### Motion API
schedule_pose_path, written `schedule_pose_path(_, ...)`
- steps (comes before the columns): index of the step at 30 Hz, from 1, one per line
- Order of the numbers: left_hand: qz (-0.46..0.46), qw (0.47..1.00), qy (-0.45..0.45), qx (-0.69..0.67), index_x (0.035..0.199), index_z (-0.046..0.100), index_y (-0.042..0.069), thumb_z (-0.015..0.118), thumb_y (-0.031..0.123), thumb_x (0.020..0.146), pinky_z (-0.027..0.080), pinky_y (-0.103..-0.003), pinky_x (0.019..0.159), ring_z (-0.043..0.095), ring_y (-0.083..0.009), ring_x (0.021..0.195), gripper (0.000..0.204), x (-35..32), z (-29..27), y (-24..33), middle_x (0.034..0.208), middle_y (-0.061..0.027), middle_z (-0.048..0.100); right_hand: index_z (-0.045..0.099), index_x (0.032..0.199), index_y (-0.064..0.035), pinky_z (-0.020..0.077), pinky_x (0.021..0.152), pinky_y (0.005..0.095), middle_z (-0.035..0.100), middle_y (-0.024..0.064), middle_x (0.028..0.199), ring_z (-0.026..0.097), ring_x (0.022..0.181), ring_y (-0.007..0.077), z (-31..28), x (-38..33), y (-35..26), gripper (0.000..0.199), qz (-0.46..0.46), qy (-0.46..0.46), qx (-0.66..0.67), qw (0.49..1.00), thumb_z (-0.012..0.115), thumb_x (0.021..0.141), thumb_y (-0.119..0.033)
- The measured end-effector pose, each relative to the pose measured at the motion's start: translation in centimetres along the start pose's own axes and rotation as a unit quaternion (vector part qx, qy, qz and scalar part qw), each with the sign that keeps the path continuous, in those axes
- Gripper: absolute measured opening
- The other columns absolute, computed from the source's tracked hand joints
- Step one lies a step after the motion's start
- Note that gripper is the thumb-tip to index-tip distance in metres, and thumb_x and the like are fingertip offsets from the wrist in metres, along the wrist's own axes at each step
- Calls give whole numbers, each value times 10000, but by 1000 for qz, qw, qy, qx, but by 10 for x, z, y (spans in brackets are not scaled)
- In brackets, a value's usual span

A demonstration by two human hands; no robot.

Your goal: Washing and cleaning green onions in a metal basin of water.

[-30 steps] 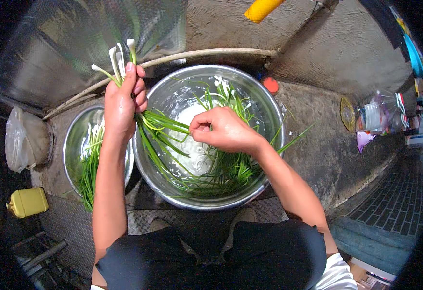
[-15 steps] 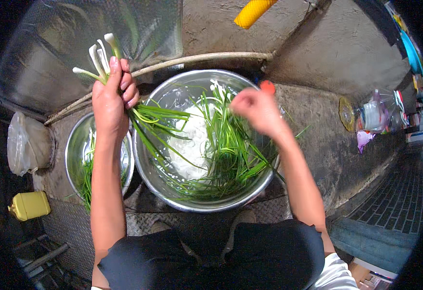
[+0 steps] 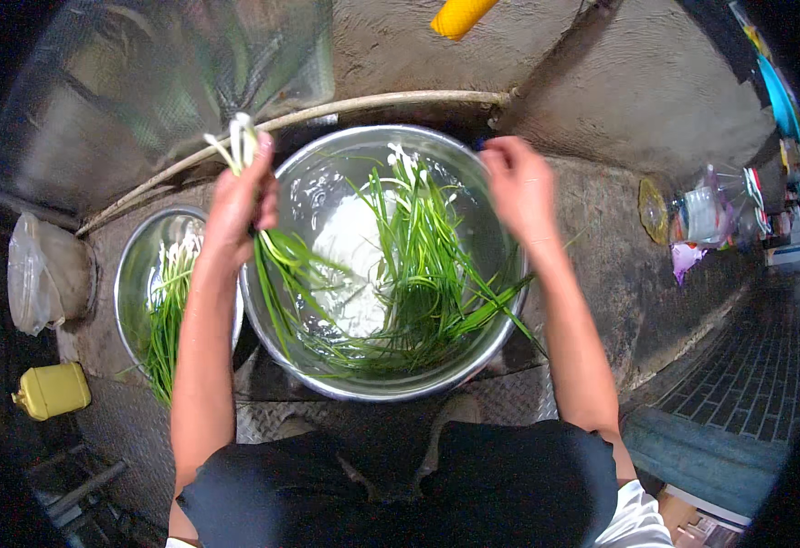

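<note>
My left hand (image 3: 243,205) grips a small bunch of spring onions (image 3: 240,144), white ends up, green leaves hanging over the large steel basin's left rim. In the large basin (image 3: 386,393), which holds water, a bigger pile of spring onions (image 3: 423,247) lies on the right side, white ends toward the far rim. My right hand (image 3: 517,187) is at the basin's far right rim, fingers curled and slightly blurred; what they hold, if anything, is hidden. A small blue bit (image 3: 480,144) shows beside its fingertips. More spring onions (image 3: 169,301) lie in the smaller steel bowl (image 3: 126,260) at left.
A pale pipe (image 3: 391,99) runs along the wall behind the basins. At left are a plastic-covered bucket (image 3: 48,274) and a yellow jerrycan (image 3: 52,390). A yellow tube (image 3: 462,16) hangs at the top. Plastic bags (image 3: 703,219) lie at the right.
My left hand has come lower and a little right with its spring onions. My right hand has moved up and right from over the pile to the rim, where a red thing seen before is now hidden.
</note>
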State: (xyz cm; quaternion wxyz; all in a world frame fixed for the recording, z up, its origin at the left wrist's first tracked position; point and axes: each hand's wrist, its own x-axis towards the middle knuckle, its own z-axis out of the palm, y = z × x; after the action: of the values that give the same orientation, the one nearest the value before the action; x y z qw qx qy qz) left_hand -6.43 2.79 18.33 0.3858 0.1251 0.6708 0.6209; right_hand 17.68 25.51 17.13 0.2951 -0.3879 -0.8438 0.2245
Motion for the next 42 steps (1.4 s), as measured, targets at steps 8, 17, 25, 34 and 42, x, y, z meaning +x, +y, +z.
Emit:
schedule_pose_path(8,-176,982,-52,-38,769,482,124,585,448,917,273,-235,394,344,-64,443,371,20,27,-135,606,39,448,632,807,66,526,727,465,636,302,844,630,828,457,153,-68,-14,212,8,-229,-52,972,557,801,-132)
schedule_pose_path(17,-160,985,29,-56,827,616,44,724,209,836,284,-236,367,400,-64,434,197,16,31,-177,669,-24,579,667,970,-22,486,762,412,688,118,932,638,854,261,188,-99,21,222,143,-447,254,846,542,895,-190)
schedule_pose_path(25,-122,989,-62,-52,859,632,-39,693,80,835,353,-264,338,507,-114,413,136,29,24,-191,677,-96,635,645,988,-45,422,756,281,631,15,876,527,807,132,208,-118,19,272,175,-559,362,725,520,961,-284)
schedule_pose_path(34,-124,991,-43,-14,863,654,-12,662,115,866,310,-255,358,393,-85,386,127,25,26,-177,682,-70,638,638,827,-47,397,818,265,616,18,859,518,841,127,193,-119,14,316,118,-614,364,690,463,994,-251)
schedule_pose_path(42,-99,995,6,2,799,622,22,621,233,917,265,-255,351,385,-73,388,242,24,35,-181,621,-36,579,639,778,-67,394,753,266,606,-3,794,510,770,112,184,-122,15,330,106,-637,326,691,469,989,-256)
